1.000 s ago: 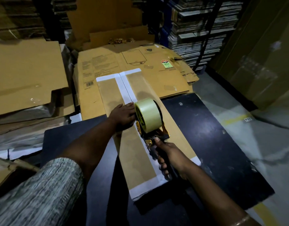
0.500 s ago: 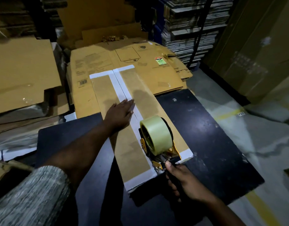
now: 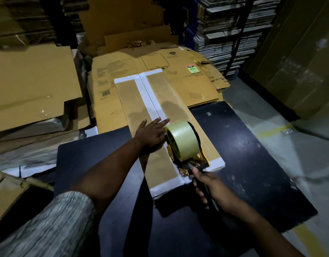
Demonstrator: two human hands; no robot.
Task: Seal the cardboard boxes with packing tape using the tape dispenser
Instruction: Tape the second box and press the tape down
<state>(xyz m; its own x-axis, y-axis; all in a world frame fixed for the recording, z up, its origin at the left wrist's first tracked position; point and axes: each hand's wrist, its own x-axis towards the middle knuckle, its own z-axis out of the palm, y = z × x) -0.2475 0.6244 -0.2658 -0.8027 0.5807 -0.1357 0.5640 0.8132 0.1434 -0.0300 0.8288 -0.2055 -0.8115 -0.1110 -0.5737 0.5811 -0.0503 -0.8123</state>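
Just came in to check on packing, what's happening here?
A person is taping the centre seam of a flattened cardboard box on a dark table. The right hand grips the tape dispenser at the box's near end, while the left hand presses flat on the seam.

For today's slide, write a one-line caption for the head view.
Left hand pressed flat on a cardboard box, right hand holding the tape dispenser at its near edge.

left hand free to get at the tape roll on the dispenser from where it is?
Probably yes. The left hand presses flat on the cardboard box right beside the tape roll, nothing between them. The right hand grips only the tape dispenser handle, leaving the roll's side open.
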